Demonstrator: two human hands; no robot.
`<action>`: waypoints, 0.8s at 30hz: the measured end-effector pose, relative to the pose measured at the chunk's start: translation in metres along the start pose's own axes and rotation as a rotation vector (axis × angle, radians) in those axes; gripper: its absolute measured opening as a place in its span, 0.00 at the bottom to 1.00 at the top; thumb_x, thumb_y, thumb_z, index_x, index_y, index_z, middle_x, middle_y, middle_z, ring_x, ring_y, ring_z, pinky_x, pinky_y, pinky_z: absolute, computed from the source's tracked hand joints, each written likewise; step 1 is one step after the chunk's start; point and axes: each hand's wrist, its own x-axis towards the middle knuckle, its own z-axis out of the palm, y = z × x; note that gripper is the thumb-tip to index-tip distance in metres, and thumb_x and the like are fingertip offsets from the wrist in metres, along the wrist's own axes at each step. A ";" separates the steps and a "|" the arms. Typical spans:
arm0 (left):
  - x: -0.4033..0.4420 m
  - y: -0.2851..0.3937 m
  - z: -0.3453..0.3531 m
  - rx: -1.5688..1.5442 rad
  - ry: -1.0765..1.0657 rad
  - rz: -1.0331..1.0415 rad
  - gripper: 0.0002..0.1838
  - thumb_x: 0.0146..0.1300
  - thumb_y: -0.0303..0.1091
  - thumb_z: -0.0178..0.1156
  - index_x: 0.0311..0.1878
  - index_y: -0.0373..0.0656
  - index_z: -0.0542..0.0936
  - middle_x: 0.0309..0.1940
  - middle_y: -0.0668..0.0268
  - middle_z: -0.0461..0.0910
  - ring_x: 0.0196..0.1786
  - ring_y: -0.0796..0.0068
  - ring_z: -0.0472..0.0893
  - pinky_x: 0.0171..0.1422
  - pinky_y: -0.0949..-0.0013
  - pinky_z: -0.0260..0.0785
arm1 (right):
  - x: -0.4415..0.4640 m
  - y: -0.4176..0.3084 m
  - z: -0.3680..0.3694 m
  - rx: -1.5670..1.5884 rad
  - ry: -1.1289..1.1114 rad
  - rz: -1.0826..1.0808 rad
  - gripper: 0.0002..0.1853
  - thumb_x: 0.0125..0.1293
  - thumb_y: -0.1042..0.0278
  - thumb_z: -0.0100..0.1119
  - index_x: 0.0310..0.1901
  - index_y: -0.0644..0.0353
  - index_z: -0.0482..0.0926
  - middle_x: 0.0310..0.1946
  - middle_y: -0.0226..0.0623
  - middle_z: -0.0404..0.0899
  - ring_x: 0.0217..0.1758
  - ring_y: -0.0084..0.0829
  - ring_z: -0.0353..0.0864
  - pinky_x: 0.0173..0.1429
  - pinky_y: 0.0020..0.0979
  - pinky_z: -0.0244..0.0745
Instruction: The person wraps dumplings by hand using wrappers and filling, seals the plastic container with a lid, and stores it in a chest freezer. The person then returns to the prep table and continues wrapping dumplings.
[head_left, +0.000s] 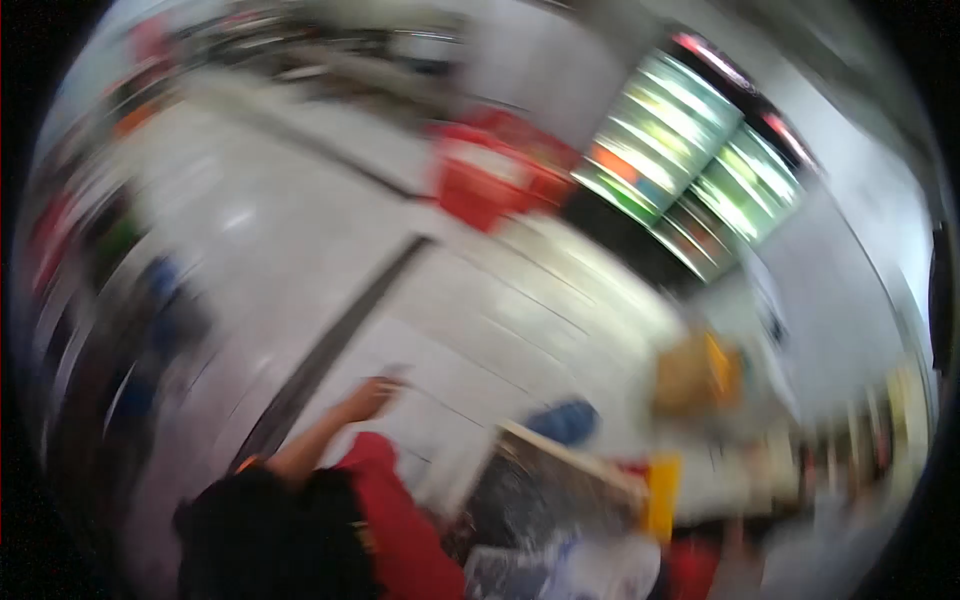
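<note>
Head view — left hand [372,397] near box [572,457] — contents [535,500] blurred.

Far right: display cooler [675,140] with lit shelves. Left of the cooler: red container [480,175], blurred, on pale tiled floor [480,330]. Dark strip [345,335] crosses the floor. Right, nearer than the cooler: brown object [690,378], blurred.

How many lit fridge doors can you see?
2, side by side at the picture's upper right: left door and right door. Others may be hidden by the blur.
</note>
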 end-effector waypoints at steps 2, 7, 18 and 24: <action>0.005 0.018 -0.060 -0.368 -0.008 -0.527 0.13 0.64 0.30 0.57 0.50 0.41 0.83 0.48 0.54 0.83 0.54 0.49 0.79 0.58 0.51 0.72 | -0.070 0.054 -0.030 -0.088 0.092 0.305 0.25 0.74 0.48 0.45 0.49 0.66 0.78 0.41 0.50 0.83 0.46 0.53 0.80 0.54 0.49 0.73; 0.026 -0.091 -0.158 -1.021 0.281 -1.054 0.30 0.73 0.51 0.48 0.75 0.53 0.64 0.69 0.66 0.73 0.64 0.60 0.77 0.65 0.51 0.69 | -0.157 0.059 -0.083 0.013 0.170 0.960 0.29 0.76 0.45 0.41 0.51 0.69 0.77 0.45 0.53 0.81 0.50 0.57 0.78 0.56 0.51 0.71; 0.250 -0.223 -0.333 -1.148 1.018 -0.716 0.42 0.72 0.64 0.37 0.79 0.45 0.50 0.79 0.54 0.51 0.79 0.43 0.52 0.80 0.40 0.46 | -0.151 0.036 -0.092 -0.197 0.539 0.479 0.19 0.68 0.60 0.58 0.55 0.64 0.77 0.53 0.50 0.78 0.59 0.49 0.75 0.61 0.43 0.70; 0.316 -0.071 -0.175 -1.208 0.564 -0.687 0.39 0.73 0.59 0.39 0.76 0.39 0.56 0.78 0.48 0.52 0.79 0.43 0.54 0.82 0.42 0.44 | -0.156 -0.008 -0.094 0.033 0.209 0.588 0.11 0.64 0.63 0.62 0.44 0.60 0.81 0.43 0.44 0.81 0.48 0.49 0.79 0.54 0.47 0.74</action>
